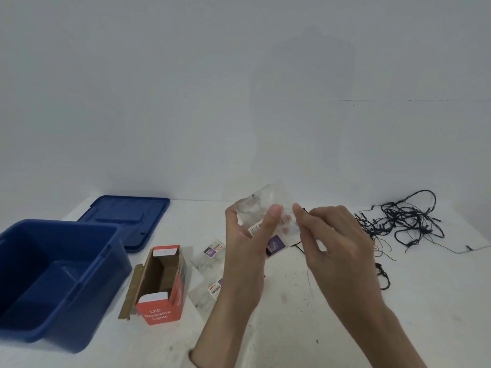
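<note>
Clear packet [256,207] of coiled lights held up over table [292,322], between both hands. Left hand [244,253] grasping lower left side, thumb laid across front face. Right hand [337,240] pinching upper right edge between thumb and forefinger (probably opening the seal; judgement only). Thin dark strand beside right fingertips; cannot tell whether caught in the pinch.

Risks, as judged:
- Splitting the film down one side instead of at the seal, if pulled apart too hard; coil then dropped onto table.
- Snagging or kinking fine wire inside on a torn edge, if drawn out fast.
- Hooking a loop of black wire tangle [403,221], lying just right of and behind right hand, and dragging it along.

Further out: second packet [212,252] and third packet [210,288] by left wrist, open red box [162,285], blue bin [66,322], blue lid [127,221] behind.
</note>
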A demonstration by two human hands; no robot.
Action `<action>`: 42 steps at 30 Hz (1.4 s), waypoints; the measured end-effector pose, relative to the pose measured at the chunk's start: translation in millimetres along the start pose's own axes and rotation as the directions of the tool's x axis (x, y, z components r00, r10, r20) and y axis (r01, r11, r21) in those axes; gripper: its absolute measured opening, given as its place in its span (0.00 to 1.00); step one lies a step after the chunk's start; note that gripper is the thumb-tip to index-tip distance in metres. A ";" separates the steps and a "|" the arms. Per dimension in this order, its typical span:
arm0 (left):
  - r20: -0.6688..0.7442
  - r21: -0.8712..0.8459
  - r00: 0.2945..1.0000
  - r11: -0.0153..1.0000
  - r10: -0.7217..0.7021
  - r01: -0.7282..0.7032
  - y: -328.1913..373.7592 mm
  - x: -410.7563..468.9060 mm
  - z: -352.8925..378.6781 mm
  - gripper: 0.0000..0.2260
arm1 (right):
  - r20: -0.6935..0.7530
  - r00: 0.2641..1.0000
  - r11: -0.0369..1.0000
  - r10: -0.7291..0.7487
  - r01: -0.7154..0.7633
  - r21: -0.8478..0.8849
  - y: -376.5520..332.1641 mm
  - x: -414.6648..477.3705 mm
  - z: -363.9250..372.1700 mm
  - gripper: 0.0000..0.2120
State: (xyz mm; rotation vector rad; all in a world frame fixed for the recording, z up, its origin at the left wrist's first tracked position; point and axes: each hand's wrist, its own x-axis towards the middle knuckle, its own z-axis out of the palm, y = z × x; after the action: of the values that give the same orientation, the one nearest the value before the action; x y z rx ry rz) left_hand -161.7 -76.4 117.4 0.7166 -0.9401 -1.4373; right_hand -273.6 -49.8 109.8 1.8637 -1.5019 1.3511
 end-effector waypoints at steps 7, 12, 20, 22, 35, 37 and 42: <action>-0.004 0.062 0.999 0.997 0.038 -0.037 -0.1 -0.4 -1.5 0.22 | 0.133 0.988 0.993 -0.081 0.092 -0.079 2.9 3.6 -2.3 0.12; -0.014 0.046 0.999 0.998 0.036 -0.035 2.0 -0.8 -4.1 0.22 | 0.265 0.946 0.982 -0.185 0.190 0.007 4.9 11.3 -5.5 0.14; 0.014 0.052 1.000 0.999 -0.017 0.016 4.8 1.1 -9.7 0.21 | 0.411 0.910 0.907 -0.049 -0.132 0.399 -5.8 10.7 -11.2 0.23; 0.032 0.049 0.999 0.999 -0.026 0.025 5.0 2.0 -9.5 0.21 | 0.429 0.903 0.875 -0.021 -0.191 0.445 -10.3 7.9 -12.2 0.24; 0.344 0.627 0.934 0.717 0.094 -0.303 1.9 9.9 -53.1 0.36 | 0.587 0.805 0.889 0.085 -0.327 0.320 7.2 -3.1 3.0 0.45; 0.486 0.765 0.873 0.469 0.031 -0.442 5.8 14.7 -60.8 0.36 | 0.625 0.778 0.884 0.055 -0.329 0.332 11.5 -1.9 3.0 0.44; 0.481 0.808 0.874 0.353 0.071 -0.473 7.2 23.6 -70.8 0.28 | 0.624 0.780 0.897 0.042 -0.304 0.320 19.0 -3.2 8.3 0.43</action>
State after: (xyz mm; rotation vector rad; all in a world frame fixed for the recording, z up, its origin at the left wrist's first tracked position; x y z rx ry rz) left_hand -99.2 -108.9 92.0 1.0109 -2.1435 -0.6040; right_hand -287.0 -61.3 98.4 2.6761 -1.8377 1.2803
